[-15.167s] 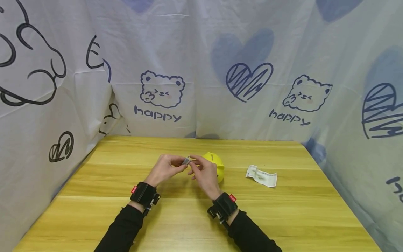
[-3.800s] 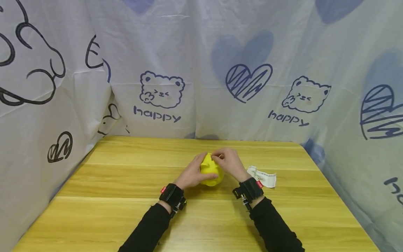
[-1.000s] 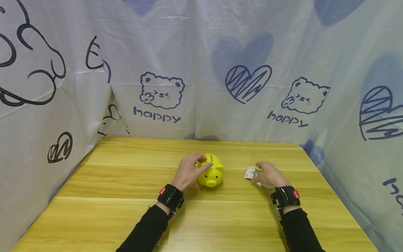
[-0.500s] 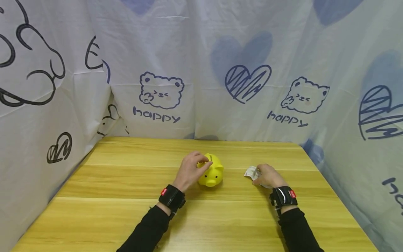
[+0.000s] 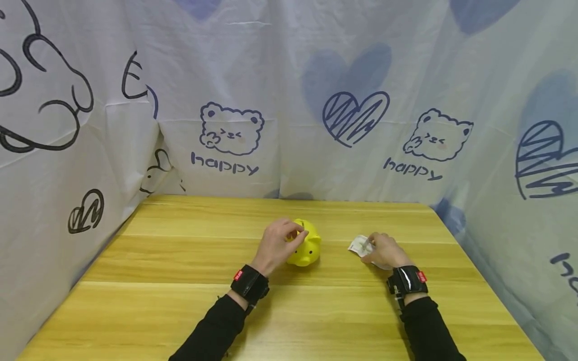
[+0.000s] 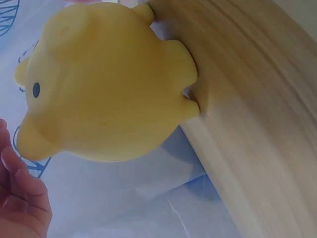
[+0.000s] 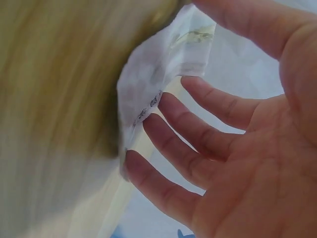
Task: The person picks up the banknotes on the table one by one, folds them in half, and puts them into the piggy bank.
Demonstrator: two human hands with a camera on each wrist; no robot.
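Observation:
A yellow piggy bank (image 5: 309, 254) with a dark slot on top stands upright on the table, its snout facing me. My left hand (image 5: 276, 245) hovers at its upper left, fingers loosely curved and holding nothing. In the left wrist view, fingers (image 6: 29, 198) show beside an ear of the piggy bank (image 6: 109, 89), apart from it. Further right, my right hand (image 5: 387, 251) grips a creased, pale banknote (image 5: 359, 244) on the table. The right wrist view has the thumb and fingertips at opposite edges of the banknote (image 7: 153, 69), which bows between them; the palm hides part of it in the head view.
The wood-grain table (image 5: 180, 301) reaches back to a white cloth (image 5: 289, 145) printed with bears and hearts, which hangs along the rear and both sides. Each wrist wears a black camera strap.
Earlier both hands held a small folded grey piece; later the right hand was at the piggy bank's slot. Since then it has moved right onto the banknote, and its fingers have closed in.

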